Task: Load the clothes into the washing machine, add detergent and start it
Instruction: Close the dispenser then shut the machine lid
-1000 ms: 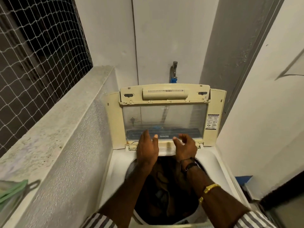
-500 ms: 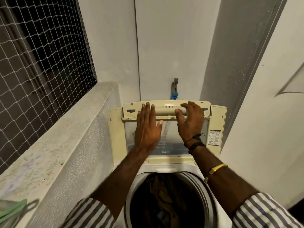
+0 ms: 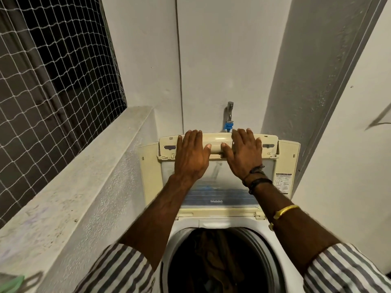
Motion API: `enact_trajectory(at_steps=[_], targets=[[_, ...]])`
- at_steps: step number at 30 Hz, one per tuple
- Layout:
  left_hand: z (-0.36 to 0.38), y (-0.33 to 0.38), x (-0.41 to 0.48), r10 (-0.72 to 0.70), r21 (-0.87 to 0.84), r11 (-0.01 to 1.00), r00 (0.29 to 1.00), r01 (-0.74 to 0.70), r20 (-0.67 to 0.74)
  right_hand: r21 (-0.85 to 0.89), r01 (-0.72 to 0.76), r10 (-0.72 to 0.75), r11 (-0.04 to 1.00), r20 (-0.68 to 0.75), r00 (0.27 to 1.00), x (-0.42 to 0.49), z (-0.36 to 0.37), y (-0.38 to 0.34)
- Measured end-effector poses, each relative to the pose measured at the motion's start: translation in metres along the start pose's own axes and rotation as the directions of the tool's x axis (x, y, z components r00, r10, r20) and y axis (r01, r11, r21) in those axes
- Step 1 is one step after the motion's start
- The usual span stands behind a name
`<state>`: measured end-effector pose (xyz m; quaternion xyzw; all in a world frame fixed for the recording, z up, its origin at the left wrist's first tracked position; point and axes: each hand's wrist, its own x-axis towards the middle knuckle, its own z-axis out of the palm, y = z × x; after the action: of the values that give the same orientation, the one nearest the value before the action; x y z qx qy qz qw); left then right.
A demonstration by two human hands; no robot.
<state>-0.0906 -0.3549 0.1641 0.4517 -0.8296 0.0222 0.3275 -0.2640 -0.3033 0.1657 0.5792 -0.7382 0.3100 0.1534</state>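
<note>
Both hands are laid on the raised lid of a top-loading washing machine, set in a narrow alcove beside a netted window. The left hand and right hand are pressed flat against the lid's upper part. The fingers are held straight and reach its top edge, and the thumbs are rested on the lid handle between the two hands. Nothing is gripped. Whether the fingertips are hooked over the edge cannot be told.

Loading appears to be done: dark clothes are seen heaped in the open drum, well below the fingers and between the two forearms. No detergent or container is shown, so it cannot be said whether that step has been carried out. The lid is stood upright behind the drum and has yet to be brought down, and the machine has yet to be started; no controls are in view.

Just beyond the fingertips of the right hand, a wall tap with a blue hose coupling is seen. A speckled ledge is run along well to the left of the left hand.
</note>
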Motion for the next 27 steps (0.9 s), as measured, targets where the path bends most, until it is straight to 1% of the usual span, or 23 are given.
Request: enact_trajectory(at_steps=[8,17,21,27], targets=[[-0.005,0.006,-0.006,-0.006,0.020,1.000,0.998,0.007,-0.064,-0.042,-0.001,-0.001,0.999,-0.048,0.999,-0.007,-0.001,-0.001],[-0.010,0.013,-0.024,-0.020,0.020,1.000,0.996,0.022,-0.092,-0.006,-0.014,0.013,1.000,-0.134,0.991,-0.028,-0.010,-0.009],[-0.016,0.018,-0.038,0.002,0.004,1.000,0.986,-0.001,-0.168,-0.023,-0.043,0.039,0.999,-0.149,0.988,-0.039,-0.017,-0.016],[-0.024,0.022,-0.057,0.015,0.016,1.000,0.983,-0.012,-0.183,-0.027,-0.095,0.088,0.995,-0.193,0.977,-0.058,-0.029,-0.027]])
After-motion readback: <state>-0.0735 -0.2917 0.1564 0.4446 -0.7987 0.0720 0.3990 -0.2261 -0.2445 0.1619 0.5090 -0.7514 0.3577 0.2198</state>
